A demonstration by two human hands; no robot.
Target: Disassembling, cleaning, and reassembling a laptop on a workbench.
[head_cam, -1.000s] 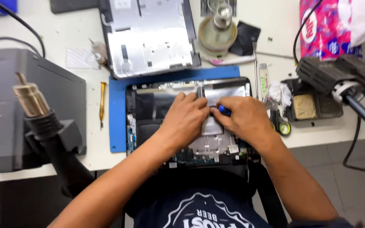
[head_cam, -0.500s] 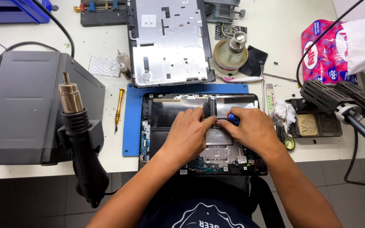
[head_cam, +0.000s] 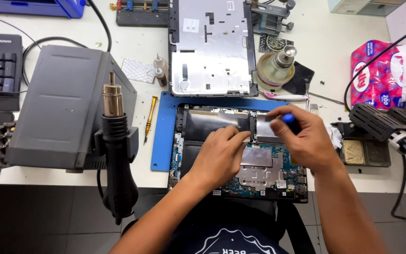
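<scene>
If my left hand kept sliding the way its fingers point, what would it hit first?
Probably the blue-handled tool held in the right hand, just past the left hand fingers over the open laptop; depth is unclear.

Single head-worn view, looking steeply down, close over the workbench (head_cam: pixel 118 28), from the person's side

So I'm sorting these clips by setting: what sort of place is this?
Most likely an electronics repair bench. An opened laptop with its circuit board bare lies on a blue mat under both hands, a hot-air rework gun hangs on its station at the left, and a removed back cover lies behind.
</scene>
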